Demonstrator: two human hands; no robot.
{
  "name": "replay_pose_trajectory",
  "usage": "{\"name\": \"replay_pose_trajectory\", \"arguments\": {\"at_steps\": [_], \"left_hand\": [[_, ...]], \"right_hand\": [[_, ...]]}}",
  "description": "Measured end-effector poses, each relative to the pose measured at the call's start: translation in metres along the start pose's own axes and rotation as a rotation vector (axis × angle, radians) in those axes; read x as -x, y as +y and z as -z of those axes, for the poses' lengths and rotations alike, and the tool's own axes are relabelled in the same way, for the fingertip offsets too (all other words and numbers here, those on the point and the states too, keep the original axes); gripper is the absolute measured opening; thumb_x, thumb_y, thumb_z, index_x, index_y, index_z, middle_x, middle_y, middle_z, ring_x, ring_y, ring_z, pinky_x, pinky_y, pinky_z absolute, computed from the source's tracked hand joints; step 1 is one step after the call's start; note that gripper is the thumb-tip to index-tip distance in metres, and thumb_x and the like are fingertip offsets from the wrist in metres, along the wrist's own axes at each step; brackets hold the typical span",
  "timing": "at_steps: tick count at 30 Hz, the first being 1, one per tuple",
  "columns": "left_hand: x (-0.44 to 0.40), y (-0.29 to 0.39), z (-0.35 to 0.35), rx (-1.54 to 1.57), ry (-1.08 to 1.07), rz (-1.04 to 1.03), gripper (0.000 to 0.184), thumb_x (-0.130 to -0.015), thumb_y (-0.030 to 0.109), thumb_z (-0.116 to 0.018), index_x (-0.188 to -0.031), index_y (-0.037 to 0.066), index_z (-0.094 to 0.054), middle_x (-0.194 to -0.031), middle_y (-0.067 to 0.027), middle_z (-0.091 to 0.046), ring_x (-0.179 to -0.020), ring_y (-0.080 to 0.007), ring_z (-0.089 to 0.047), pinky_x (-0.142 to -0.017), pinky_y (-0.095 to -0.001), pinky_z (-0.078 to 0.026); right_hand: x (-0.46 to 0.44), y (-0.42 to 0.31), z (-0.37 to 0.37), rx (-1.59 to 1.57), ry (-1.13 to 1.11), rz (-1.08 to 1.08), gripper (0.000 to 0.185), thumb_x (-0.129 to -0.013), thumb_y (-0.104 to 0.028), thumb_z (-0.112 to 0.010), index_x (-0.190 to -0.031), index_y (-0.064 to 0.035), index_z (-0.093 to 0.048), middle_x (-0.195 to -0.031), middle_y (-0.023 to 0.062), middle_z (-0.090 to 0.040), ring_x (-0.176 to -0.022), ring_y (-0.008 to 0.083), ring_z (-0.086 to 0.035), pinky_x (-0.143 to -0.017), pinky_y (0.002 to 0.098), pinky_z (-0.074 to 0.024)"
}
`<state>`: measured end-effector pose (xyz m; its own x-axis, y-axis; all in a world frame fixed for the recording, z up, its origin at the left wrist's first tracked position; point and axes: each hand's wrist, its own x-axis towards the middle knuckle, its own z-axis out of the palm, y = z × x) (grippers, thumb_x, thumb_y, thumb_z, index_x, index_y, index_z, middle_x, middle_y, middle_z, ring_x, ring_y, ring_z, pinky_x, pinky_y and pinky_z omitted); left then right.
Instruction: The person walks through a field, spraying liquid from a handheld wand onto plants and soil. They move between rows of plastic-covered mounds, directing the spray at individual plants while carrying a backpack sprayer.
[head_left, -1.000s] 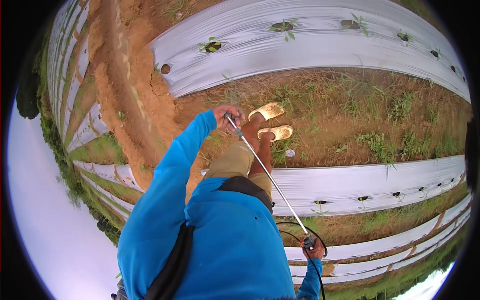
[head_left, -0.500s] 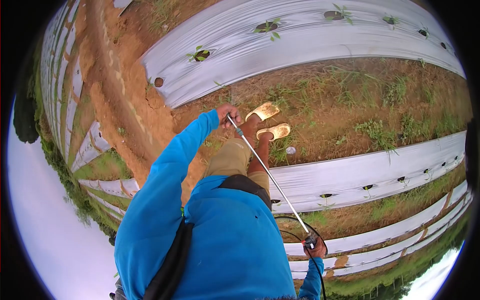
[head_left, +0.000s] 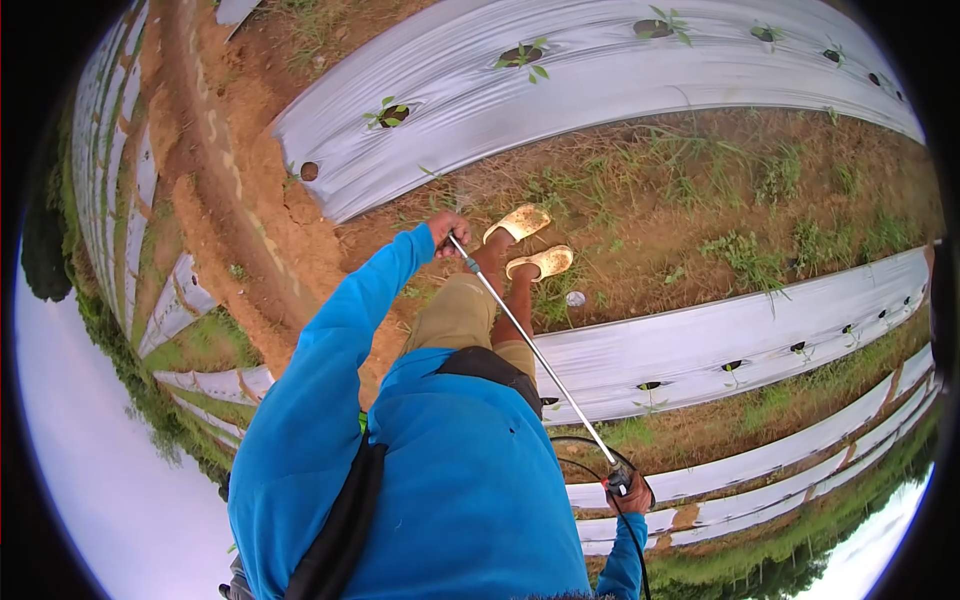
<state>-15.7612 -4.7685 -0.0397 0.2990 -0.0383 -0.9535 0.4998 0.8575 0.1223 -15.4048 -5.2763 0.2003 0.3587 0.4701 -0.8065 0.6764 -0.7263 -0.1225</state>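
A thin metal spray lance (head_left: 535, 350) runs diagonally across the front of my body. My left hand (head_left: 447, 230) is closed at its upper end, with the fingers around the tip. At the lower right my right hand (head_left: 630, 494) grips the dark handle (head_left: 619, 481), from which a black hose (head_left: 636, 545) hangs down. My sleeves and shirt (head_left: 460, 480) are blue. Below the left hand are my shorts (head_left: 455, 315) and my feet in pale, dirt-marked shoes (head_left: 540, 263).
Plastic-covered beds (head_left: 560, 85) with seedlings (head_left: 387, 114) in round holes lie beyond my feet and to the right (head_left: 720, 345). Between them runs a strip of soil with weeds (head_left: 745, 260). A bare dirt furrow (head_left: 215, 170) is at the left. A small whitish round object (head_left: 575, 299) lies near the shoes.
The view has shifted and turned slightly, so the beds and furrow sit further left and tilt more. Both hands keep hold of the lance in nearly the same pose.
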Motion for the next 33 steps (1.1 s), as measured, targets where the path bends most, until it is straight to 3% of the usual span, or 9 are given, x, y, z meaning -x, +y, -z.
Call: {"name": "replay_pose_trajectory", "arguments": {"at_steps": [6, 10, 14, 16, 19, 22, 26, 28, 33], "left_hand": [[-0.006, -0.007, 0.003, -0.004, -0.01, -0.019, 0.018, -0.064, 0.02, -0.048, -0.065, 0.003, -0.054, -0.053, -0.0137, -0.055, -0.031, -0.0111, -0.042, -0.026, -0.0249, -0.029], [-0.011, 0.005, 0.003, -0.021, -0.019, -0.019, 0.02, -0.067, 0.023, -0.048, -0.067, 0.005, -0.055, -0.052, -0.0101, -0.054, -0.033, -0.0094, -0.041, -0.027, -0.0235, -0.028], [-0.029, 0.008, 0.003, -0.08, 0.032, -0.039, 0.03, -0.072, 0.036, -0.05, -0.066, 0.006, -0.053, -0.052, -0.0081, -0.053, -0.035, -0.0099, -0.043, -0.03, -0.0239, -0.03], [-0.038, 0.011, -0.004, -0.149, 0.109, -0.067, 0.041, -0.074, 0.048, -0.05, -0.069, 0.007, -0.053, -0.052, -0.0065, -0.052, -0.036, -0.0111, -0.044, -0.031, -0.0253, -0.033], [-0.042, 0.023, -0.016, 0.076, 0.225, -0.025, 0.054, -0.074, 0.062, -0.046, -0.078, 0.008, -0.052, -0.056, -0.0041, -0.054, -0.041, -0.0133, -0.048, -0.037, -0.0263, -0.039], [-0.045, 0.028, -0.027, 0.159, 0.259, -0.083, 0.05, -0.075, 0.058, -0.046, -0.079, 0.009, -0.052, -0.06, -0.0044, -0.055, -0.045, -0.0144, -0.05, -0.042, -0.0292, -0.042], [-0.066, 0.031, -0.044, -0.138, 0.36, 0.077, 0.035, -0.079, 0.044, -0.046, -0.076, 0.009, -0.051, -0.059, -0.0042, -0.052, -0.044, -0.014, -0.046, -0.044, -0.0309, -0.039], [-0.113, 0.012, -0.023, -0.2, 0.224, 0.041, 0.031, -0.08, 0.039, -0.047, -0.073, 0.009, -0.048, -0.057, -0.0045, -0.049, -0.042, -0.0117, -0.04, -0.04, -0.0282, -0.033], [-0.113, 0.078, -0.097, -0.267, 0.24, 0.076, 0.021, -0.083, 0.026, -0.045, -0.07, 0.009, -0.044, -0.055, -0.0037, -0.042, -0.041, -0.01, -0.032, -0.037, -0.0278, -0.024]], "right_hand": [[0.005, 0.005, -0.003, -0.002, -0.02, -0.052, 0.043, -0.052, -0.026, -0.073, -0.083, -0.003, -0.055, -0.074, 0.0174, -0.058, -0.069, 0.0377, -0.057, -0.06, 0.0449, -0.0449], [0.006, 0.028, -0.018, -0.015, 0.036, 0.012, 0.052, -0.051, -0.04, -0.075, -0.081, -0.0033, -0.053, -0.071, 0.0169, -0.057, -0.066, 0.0374, -0.056, -0.057, 0.0448, -0.0435], [0.002, 0.018, 0.003, 0.01, 0.117, 0.027, 0.047, -0.051, -0.04, -0.075, -0.075, -0.0062, -0.052, -0.072, 0.018, -0.058, -0.068, 0.0375, -0.057, -0.058, 0.0457, -0.0433], [0.001, -0.004, 0.03, 0.092, -0.05, -0.083, 0.041, -0.056, -0.035, -0.071, -0.083, -0.0074, -0.059, -0.071, 0.0184, -0.06, -0.068, 0.0384, -0.058, -0.064, 0.0454, -0.0461], [-0.003, -0.016, 0.048, 0.05, 0.021, -0.119, 0.037, -0.057, -0.038, -0.07, -0.077, -0.009, -0.058, -0.066, 0.0175, -0.059, -0.066, 0.0391, -0.057, -0.061, 0.0462, -0.0454], [-0.019, -0.051, 0.08, 0.013, 0.151, -0.123, 0.034, -0.054, -0.031, -0.072, -0.067, -0.0063, -0.052, -0.058, 0.0174, -0.056, -0.057, 0.0376, -0.055, -0.054, 0.0426, -0.0442], [-0.049, -0.065, 0.104, -0.16, 0.238, -0.22, 0.038, -0.054, -0.03, -0.07, -0.076, -0.0029, -0.055, -0.065, 0.0193, -0.058, -0.063, 0.0371, -0.057, -0.058, 0.0429, -0.0454], [-0.07, -0.054, 0.107, -0.287, 0.348, -0.085, 0.042, -0.055, -0.034, -0.072, -0.077, -0.0025, -0.056, -0.067, 0.0196, -0.058, -0.063, 0.0355, -0.058, -0.058, 0.0393, -0.0465], [-0.125, -0.027, 0.174, -0.859, -0.086, 0.095, 0.028, -0.06, -0.01, -0.068, -0.084, -0.0012, -0.059, -0.071, 0.0013, -0.057, -0.067, 0.0095, -0.05, -0.062, 0.0267, -0.0431]]}}
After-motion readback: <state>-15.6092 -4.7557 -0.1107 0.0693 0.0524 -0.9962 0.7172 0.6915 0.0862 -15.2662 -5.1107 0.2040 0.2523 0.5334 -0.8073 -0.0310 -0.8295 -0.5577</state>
